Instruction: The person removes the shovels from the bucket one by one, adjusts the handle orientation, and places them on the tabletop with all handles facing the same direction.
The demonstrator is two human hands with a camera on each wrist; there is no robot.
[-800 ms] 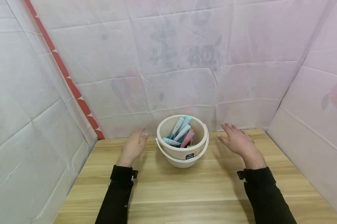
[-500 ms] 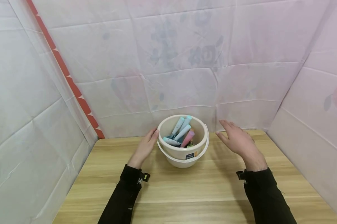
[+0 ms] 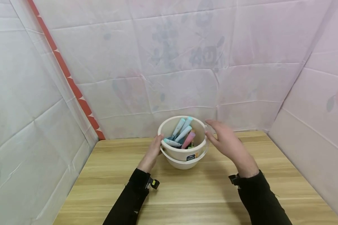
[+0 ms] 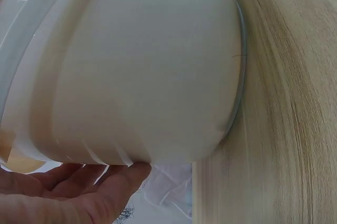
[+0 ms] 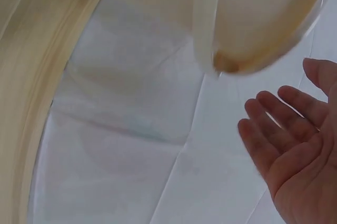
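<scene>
Head view shows a smooth, round, cream plastic bucket (image 3: 183, 150) with a thin bail handle (image 3: 183, 160) hanging low round its front, standing at the far middle of a pale wood-grain table (image 3: 202, 193), close to the creased white sheeting (image 3: 169, 62) behind. Blue and pink pens (image 3: 183, 135) lean inside it.

The left hand (image 3: 154, 149) lies against the bucket's left wall, fingers straight and touching the plastic; the left wrist view confirms fingertips on the curved side, not curled round it. The right hand (image 3: 223, 140) hovers just beside the right rim, fingers straight and spread, palm turned toward the bucket; from the right wrist view it holds nothing and a gap shows between it and the bucket.

Compared with half a second ago, the left hand has slid lower on the wall, and the right hand has come in from well off to the right to the rim.
</scene>
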